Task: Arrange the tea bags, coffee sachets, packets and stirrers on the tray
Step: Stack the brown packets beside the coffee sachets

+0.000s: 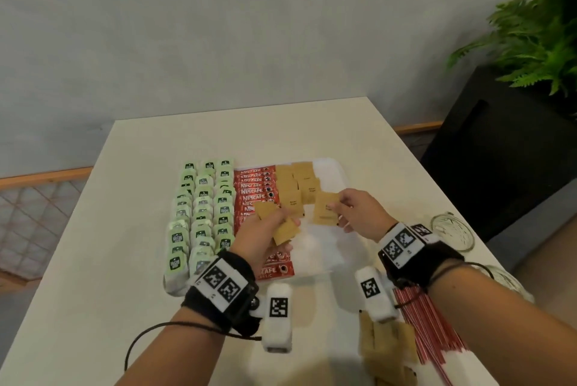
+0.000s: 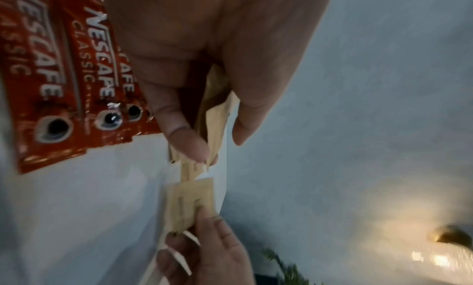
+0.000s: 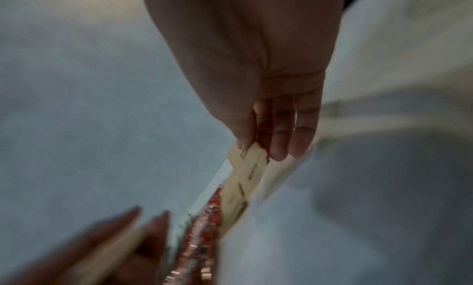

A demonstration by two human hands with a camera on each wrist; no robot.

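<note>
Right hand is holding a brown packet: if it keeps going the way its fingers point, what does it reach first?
Probably the left hand and its brown packets; the right hand points that way, though depth is unclear.

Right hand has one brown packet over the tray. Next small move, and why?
Probably lower the right hand and lay its brown packet at the near end of the second brown column, which stops short beside bare tray; the left hand holds more packets ready.
</note>
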